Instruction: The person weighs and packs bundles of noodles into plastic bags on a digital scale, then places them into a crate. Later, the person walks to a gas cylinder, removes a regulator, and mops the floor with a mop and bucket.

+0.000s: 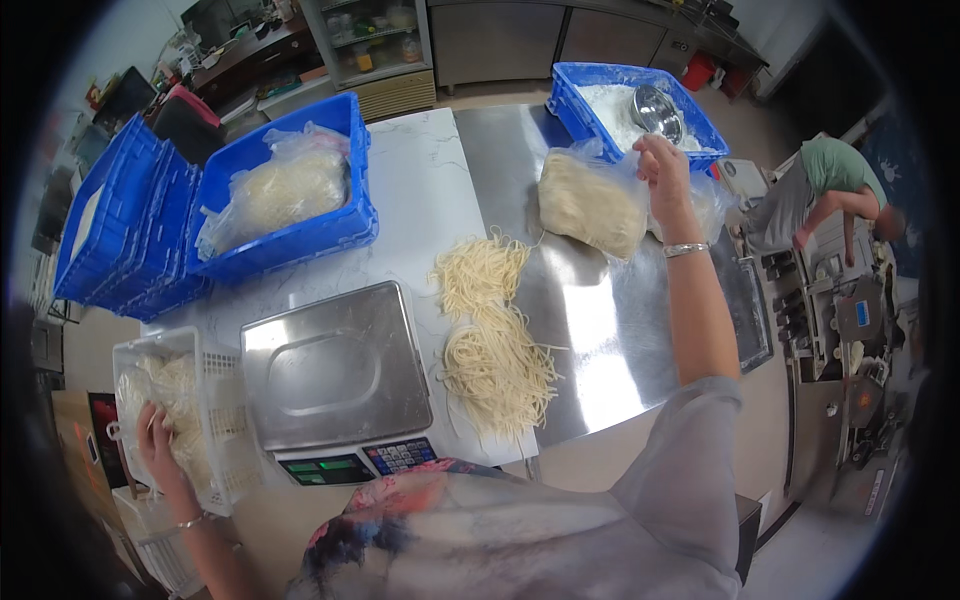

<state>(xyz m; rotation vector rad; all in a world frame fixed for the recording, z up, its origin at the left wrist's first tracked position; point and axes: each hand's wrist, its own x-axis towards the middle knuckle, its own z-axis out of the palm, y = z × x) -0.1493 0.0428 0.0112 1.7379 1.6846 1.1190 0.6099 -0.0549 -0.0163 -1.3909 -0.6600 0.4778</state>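
A person's left hand [160, 445] is holding its grip loosely spread over bagged noodles [168, 385] in a white basket [224, 400], the right hand [665, 172], its pinch impossible to tell, is hovering by a metal bowl [656, 108], and loose noodles [497, 370] are lying beside a scale [337, 365], presumably for easy reach.

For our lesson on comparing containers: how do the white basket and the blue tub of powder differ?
The white basket has perforated walls; the blue tub has solid ones. The basket holds pale contents in clear plastic; the tub, white powder and a metal bowl. The basket is by the left hand; the tub is farther off, rightward. Both are open-topped.
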